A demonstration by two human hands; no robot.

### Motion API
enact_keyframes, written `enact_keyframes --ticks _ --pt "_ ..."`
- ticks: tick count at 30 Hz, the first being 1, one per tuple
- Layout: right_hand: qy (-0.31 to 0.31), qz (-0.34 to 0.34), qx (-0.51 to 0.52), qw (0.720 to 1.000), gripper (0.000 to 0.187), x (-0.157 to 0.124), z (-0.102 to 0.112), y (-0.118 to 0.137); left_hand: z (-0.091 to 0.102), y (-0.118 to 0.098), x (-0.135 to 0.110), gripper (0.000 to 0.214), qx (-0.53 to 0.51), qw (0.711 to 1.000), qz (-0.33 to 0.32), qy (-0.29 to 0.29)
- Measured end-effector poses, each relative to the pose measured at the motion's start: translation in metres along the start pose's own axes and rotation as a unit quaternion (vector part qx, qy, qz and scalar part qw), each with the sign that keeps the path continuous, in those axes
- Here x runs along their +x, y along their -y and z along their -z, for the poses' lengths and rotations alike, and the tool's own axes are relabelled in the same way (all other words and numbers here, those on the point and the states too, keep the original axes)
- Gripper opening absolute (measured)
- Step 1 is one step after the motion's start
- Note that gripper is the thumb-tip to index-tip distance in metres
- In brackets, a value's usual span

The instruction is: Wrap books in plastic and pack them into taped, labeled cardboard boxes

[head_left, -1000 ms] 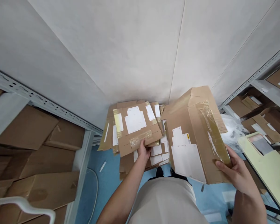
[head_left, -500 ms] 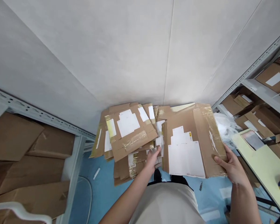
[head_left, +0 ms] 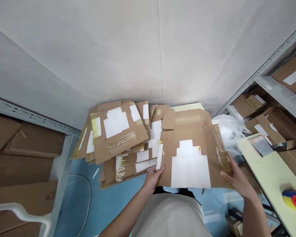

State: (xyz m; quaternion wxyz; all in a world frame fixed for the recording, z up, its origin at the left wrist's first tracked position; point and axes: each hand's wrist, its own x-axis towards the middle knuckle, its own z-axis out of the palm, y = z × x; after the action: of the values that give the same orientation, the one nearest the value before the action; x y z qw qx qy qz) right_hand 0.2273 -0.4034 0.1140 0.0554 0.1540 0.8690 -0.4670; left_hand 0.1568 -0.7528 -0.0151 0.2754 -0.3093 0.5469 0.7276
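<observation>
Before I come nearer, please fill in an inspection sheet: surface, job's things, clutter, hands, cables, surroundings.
Surface: pale yellow table at right carries a grey flat item and a red, yellow and blue object.
Job's things: opened-out cardboard box with a white stepped sheet; at its left, a pile of flattened cardboard, its support hidden.
Clutter: crumpled plastic; white scrap on the blue floor.
Hands: left hand grips the box's left edge; right hand its right edge.
Cables: pale cable or hose curving across the floor.
Surroundings: pale wall ahead; left shelf and right shelf hold cardboard boxes.
</observation>
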Motion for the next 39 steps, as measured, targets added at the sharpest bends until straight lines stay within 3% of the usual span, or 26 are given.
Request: enact_keyframes --ticks 3,6,9,12,15,17,18,20,23,25,29,34,36,39 --pt "0.068 -0.032 -0.061 0.995 0.086 0.024 0.013 -0.036 -0.01 -0.009 -0.005 0.051 0.089 0.985 -0.12 -0.081" --pt "0.065 0.054 -0.123 0.989 0.08 0.064 0.015 -0.049 -0.019 -0.026 -0.02 0.044 0.233 0.93 -0.246 -0.143" --pt "0.062 0.169 -0.114 0.977 0.076 0.107 0.013 -0.034 -0.03 -0.05 -0.046 0.036 0.408 0.821 -0.348 -0.195" --pt "0.009 0.237 -0.089 0.967 0.083 0.144 0.025 -0.007 -0.044 -0.076 -0.081 0.037 0.545 0.686 -0.443 -0.188" --pt "-0.072 0.258 -0.035 0.963 0.104 0.171 0.061 0.007 -0.063 -0.101 -0.117 0.031 0.619 0.534 -0.559 -0.136" --pt "-0.1 0.243 0.021 0.965 0.116 0.182 0.093 0.003 -0.077 -0.115 -0.136 0.025 0.633 0.463 -0.61 -0.113" --pt "-0.094 0.228 0.055 0.968 0.117 0.184 0.108 -0.003 -0.084 -0.122 -0.144 0.023 0.632 0.442 -0.627 -0.105" --pt "-0.035 0.189 0.129 0.973 0.11 0.18 0.136 -0.021 -0.099 -0.133 -0.151 0.021 0.621 0.422 -0.654 -0.089" --pt "0.069 0.143 0.221 0.962 0.085 0.158 0.161 -0.05 -0.127 -0.146 -0.146 0.021 0.588 0.418 -0.69 -0.056" --pt "0.058 0.122 0.271 0.953 0.069 0.137 0.17 -0.064 -0.151 -0.154 -0.133 0.022 0.567 0.421 -0.708 -0.016" --pt "-0.099 0.082 0.345 0.93 0.05 0.101 0.193 -0.079 -0.214 -0.174 -0.095 0.024 0.556 0.428 -0.708 0.084" --pt "-0.31 0.09 0.335 0.885 0.047 0.049 0.256 -0.098 -0.318 -0.2 -0.057 0.02 0.468 0.362 -0.782 0.198" --pt "-0.418 0.114 0.306 0.848 0.046 0.022 0.282 -0.107 -0.36 -0.202 -0.044 0.016 0.442 0.348 -0.795 0.225" --pt "-0.581 0.133 0.224 0.771 0.046 -0.013 0.308 -0.123 -0.419 -0.193 -0.021 0.017 0.452 0.364 -0.783 0.226"
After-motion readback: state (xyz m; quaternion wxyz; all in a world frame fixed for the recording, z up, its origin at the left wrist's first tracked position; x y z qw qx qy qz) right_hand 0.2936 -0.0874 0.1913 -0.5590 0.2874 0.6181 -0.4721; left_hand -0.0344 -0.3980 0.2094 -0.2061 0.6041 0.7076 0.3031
